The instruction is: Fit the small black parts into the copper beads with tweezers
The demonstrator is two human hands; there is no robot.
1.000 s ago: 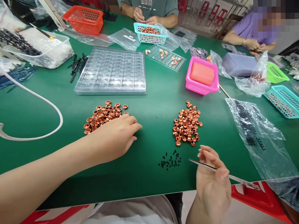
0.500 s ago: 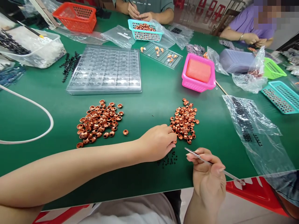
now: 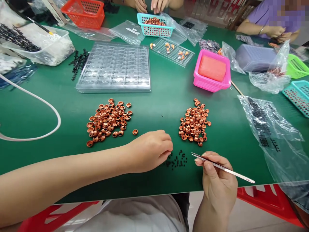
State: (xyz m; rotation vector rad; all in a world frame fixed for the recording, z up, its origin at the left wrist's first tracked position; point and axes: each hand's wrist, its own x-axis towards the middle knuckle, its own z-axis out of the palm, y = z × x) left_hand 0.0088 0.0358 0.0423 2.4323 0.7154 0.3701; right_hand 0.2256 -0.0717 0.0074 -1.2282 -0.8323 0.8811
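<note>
My right hand [image 3: 218, 180] grips a pair of metal tweezers [image 3: 230, 170], their tips pointing left over the green table. Left of those tips lies a scatter of tiny black pieces [image 3: 178, 160]. My left hand [image 3: 151, 151] hovers just beside them with its fingers curled together; whatever they pinch is hidden. Beyond it to the right sits a heap of small copper-coloured cups with holes [image 3: 194, 124]. A second heap of similar cups [image 3: 107, 120] lies to the left, with one loose cup [image 3: 135, 132] apart from it, near my left wrist.
A clear compartment tray [image 3: 116, 69] stands behind the left heap. Further back are a pink basket [image 3: 212, 85], a turquoise basket [image 3: 155, 30] and a red basket [image 3: 83, 16]. Plastic bags [image 3: 277, 135] lie at right. A white cable [image 3: 56, 116] curves at left. Two other people sit across the table.
My left hand has drawn back left from the right heap toward the black pieces, its fingers still curled. In my right hand the tweezers lie at a flatter angle, the thumb now against them.
</note>
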